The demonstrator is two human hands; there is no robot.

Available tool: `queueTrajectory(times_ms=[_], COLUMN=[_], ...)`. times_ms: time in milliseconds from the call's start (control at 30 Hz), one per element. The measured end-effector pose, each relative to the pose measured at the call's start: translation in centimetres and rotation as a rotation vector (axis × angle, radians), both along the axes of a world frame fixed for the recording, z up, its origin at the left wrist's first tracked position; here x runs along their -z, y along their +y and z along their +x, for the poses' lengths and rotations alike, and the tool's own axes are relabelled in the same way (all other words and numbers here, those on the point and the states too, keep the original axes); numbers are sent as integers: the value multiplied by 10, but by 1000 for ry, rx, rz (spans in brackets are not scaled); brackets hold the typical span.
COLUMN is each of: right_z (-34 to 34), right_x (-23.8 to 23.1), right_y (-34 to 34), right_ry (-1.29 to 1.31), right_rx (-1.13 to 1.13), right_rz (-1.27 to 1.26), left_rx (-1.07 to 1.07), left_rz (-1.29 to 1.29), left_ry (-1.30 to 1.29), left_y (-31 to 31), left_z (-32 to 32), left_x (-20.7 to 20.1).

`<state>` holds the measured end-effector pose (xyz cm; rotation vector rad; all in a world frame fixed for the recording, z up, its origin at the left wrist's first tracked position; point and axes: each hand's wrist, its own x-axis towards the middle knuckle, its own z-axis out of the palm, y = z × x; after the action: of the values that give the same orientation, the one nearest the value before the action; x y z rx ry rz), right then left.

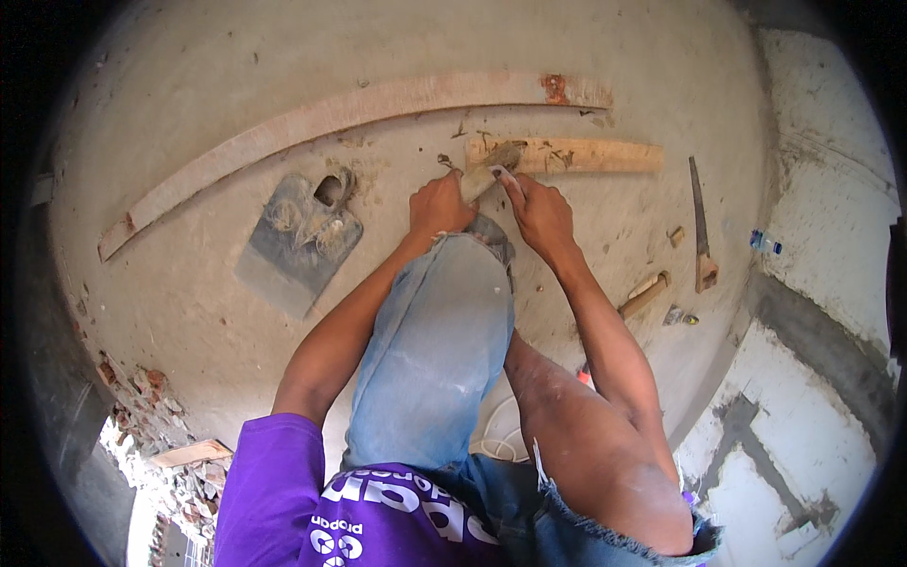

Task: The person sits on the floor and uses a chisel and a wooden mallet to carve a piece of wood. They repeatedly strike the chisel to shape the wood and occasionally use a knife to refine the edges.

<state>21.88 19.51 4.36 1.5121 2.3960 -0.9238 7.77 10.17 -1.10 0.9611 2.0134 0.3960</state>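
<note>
Both hands meet at the far middle, beyond my bent, jeans-clad knee. My left hand (442, 203) is closed beside a dusty, grey-brown tapered piece (493, 170), and what its fingers grip is hidden. Across from it, my right hand (544, 210) is also closed, with a thin pale edge showing at its fingertips. I cannot make out what that is. The tapered piece reaches over the left end of a short wooden board (605, 155), which has dark scraps on it. Left of my hands lies a hoe head (304, 236) with a round, handleless socket.
A long, bowed-looking wooden plank (378, 99) lies beyond the board. To the right are a handsaw (700, 227), a wooden-handled tool (645, 295) and a plastic bottle (765, 243). Brick rubble (156, 397) borders the left side. A pale bucket (505, 425) stands partly hidden between my legs.
</note>
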Motion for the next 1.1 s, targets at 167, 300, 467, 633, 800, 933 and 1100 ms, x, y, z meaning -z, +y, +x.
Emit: queueTrajectory(times_ms=[167, 300, 467, 633, 800, 933, 1100], right_z=[4, 1, 0, 2, 2, -2, -1], right_x=[5, 6, 10, 10, 5, 0, 3], right_y=[9, 5, -7, -12, 0, -3, -12], right_ry=[57, 35, 30, -25, 21, 2, -64], right_rx=[105, 77, 90, 31, 69, 51, 11], right_rz=[-16, -5, -21, 5, 9, -1, 17], left_rx=[2, -8, -15, -5, -1, 0, -1], left_rz=[-4, -18, 22, -3, 1, 10, 38], left_ry=[20, -6, 19, 6, 28, 55, 54], left_y=[0, 1, -1, -1, 0, -3, 0], left_z=[1, 0, 1, 1, 4, 4, 4], left_x=[-1, 0, 3, -1, -5, -1, 1])
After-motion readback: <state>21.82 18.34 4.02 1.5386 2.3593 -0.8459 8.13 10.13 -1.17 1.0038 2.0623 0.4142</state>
